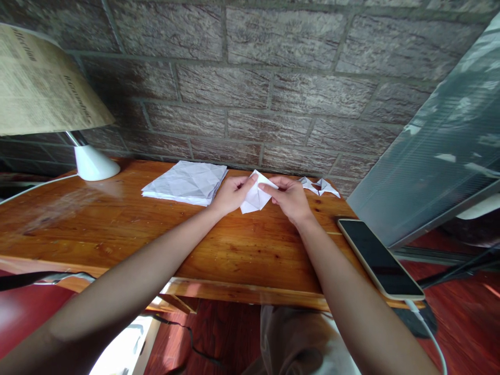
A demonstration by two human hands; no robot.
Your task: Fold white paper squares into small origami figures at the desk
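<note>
Left hand (pixel 230 195) has its grip pinching the left side of the folded paper (pixel 255 200). This paper sits right between both hands, no nearer to one, over the counter (pixel 250 255). Its sharp corner points away to the wall (pixel 242 125), and its long way runs wall to near side. The right hand (pixel 291 197) pinches the right side, thumb on top.

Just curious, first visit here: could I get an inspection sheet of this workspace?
Surface: wooden table, glossy brown.
Job's things: folded paper; creased paper stack to its left; pointed paper pieces to its right.
Clutter: phone at the table's right edge; lamp at left.
Hands: left hand and right hand both pinch the folded paper.
Cables: white cable plugged into the phone; lamp cord at far left.
Surroundings: brick-look wall behind, translucent panel at right, reddish floor.
</note>
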